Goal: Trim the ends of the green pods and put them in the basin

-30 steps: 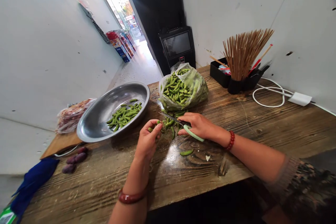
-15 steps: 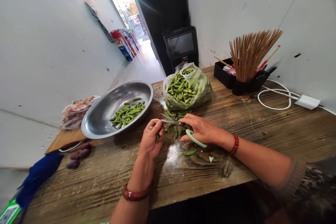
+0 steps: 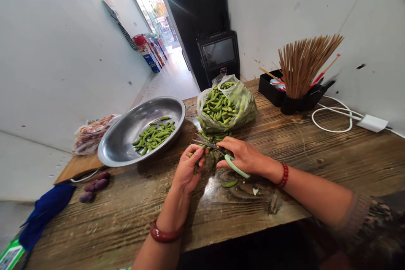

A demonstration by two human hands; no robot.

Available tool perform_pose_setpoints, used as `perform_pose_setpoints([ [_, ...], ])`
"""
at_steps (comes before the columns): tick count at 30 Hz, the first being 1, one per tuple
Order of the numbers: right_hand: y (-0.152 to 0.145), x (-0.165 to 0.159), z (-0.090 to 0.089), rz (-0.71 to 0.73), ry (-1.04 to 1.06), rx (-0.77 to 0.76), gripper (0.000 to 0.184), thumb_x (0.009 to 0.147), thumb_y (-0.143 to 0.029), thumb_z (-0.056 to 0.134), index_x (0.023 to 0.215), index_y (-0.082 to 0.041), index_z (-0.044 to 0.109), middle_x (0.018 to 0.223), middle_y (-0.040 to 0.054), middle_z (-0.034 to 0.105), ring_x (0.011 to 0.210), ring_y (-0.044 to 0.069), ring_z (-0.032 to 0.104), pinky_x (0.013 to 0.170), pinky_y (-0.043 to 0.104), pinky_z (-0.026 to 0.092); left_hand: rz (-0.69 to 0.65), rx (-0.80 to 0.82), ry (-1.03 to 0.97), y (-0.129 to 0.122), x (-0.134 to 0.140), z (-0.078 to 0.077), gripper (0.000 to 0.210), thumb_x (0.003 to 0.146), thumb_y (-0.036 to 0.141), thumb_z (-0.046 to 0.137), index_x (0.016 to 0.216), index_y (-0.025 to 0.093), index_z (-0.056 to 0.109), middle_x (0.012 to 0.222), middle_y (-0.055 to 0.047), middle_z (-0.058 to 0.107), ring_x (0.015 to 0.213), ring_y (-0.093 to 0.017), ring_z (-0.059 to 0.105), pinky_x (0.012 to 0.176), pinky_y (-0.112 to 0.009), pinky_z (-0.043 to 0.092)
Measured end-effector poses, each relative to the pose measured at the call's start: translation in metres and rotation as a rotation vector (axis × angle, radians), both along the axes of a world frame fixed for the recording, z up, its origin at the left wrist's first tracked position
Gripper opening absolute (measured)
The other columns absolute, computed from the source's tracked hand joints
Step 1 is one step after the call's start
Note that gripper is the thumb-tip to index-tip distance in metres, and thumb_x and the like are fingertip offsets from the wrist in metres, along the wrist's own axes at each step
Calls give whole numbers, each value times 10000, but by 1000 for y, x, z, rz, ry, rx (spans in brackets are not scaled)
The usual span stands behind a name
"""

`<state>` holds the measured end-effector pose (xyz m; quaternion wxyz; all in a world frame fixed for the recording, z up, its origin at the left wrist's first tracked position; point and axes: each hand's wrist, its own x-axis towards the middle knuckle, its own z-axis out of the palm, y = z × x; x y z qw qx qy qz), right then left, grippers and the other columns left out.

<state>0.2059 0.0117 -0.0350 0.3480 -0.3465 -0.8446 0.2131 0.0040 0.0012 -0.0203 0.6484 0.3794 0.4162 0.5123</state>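
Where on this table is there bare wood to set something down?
The table has one patch between the basin, purple items and left forearm; another between the bag of pods, black stick holder and right forearm. It is crowded before the bag, around the left hand, right hand, scissors and loose pods.

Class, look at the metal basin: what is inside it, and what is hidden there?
Inside the metal basin lies a loose pile of green pods, covering only part of its floor. What lies beneath the overlapping pods is covered and cannot be seen.
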Motion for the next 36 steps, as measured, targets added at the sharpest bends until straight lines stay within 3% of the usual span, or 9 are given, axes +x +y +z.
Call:
perform_pose_setpoints([
  [17,1,4,8,35,-82,-57,362,812,-375,708,1077,-140,636,903,63,612,803,177,590,696,257,446,122,18,20,6,-9,3,230,706,257,756,800,157,572,651,36,563,438,-28,387,360,-128,237],
  [23,7,7,5,-54,-40,-47,353,815,-384,703,1054,-132,640,905,73,624,824,184,595,737,275,453,106,-31,-4,8,-10,10,203,683,277,702,712,171,531,760,-2,614,529,-83,507,367,-156,284],
  [27,10,8,3,-84,-30,-52,332,800,-359,723,1041,-145,647,911,70,629,841,190,603,755,284,465,55,16,342,8,-6,4,138,671,240,699,770,179,625,624,34,558,475,-81,431,403,-172,263],
  [32,7,7,7,-87,-35,-66,322,799,-342,727,1038,-139,651,948,83,635,903,207,613,795,296,478,57,338,961,8,0,-13,94,655,254,741,655,186,676,587,-2,597,588,-147,490,548,-222,327],
  [36,7,7,8,-82,-52,-74,372,808,-359,716,1089,-127,639,968,94,635,917,215,615,799,300,482,17,373,1086,8,1,-20,124,608,241,791,681,213,695,586,-18,614,554,-162,474,537,-236,288],
])
